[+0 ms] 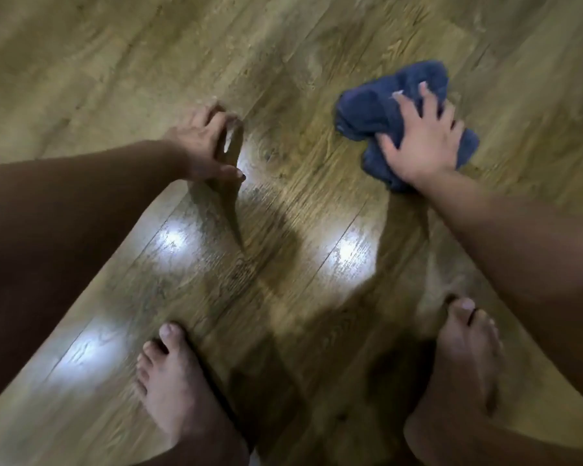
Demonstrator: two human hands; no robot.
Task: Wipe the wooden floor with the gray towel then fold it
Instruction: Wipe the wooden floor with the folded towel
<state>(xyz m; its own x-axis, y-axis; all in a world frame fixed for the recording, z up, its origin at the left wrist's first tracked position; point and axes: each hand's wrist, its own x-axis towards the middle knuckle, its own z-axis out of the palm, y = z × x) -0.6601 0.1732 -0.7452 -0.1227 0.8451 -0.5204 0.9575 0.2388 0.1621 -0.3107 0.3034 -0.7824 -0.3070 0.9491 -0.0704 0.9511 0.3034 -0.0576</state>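
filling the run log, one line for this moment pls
wiping | right hand pressing bunched towel on floor | left hand braced | unfolded

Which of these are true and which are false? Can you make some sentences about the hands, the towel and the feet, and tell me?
1. The right hand presses on the towel. True.
2. The towel lies neatly folded in a square. False: it is bunched up in a crumpled lump.
3. The left hand is holding the towel too. False: it rests on the bare wooden floor, apart from the towel.
4. The person is barefoot; the left foot and the right foot both stand on the floor. True.
5. The towel sits between the two feet. False: it lies farther out, beyond the right foot, under the right hand.
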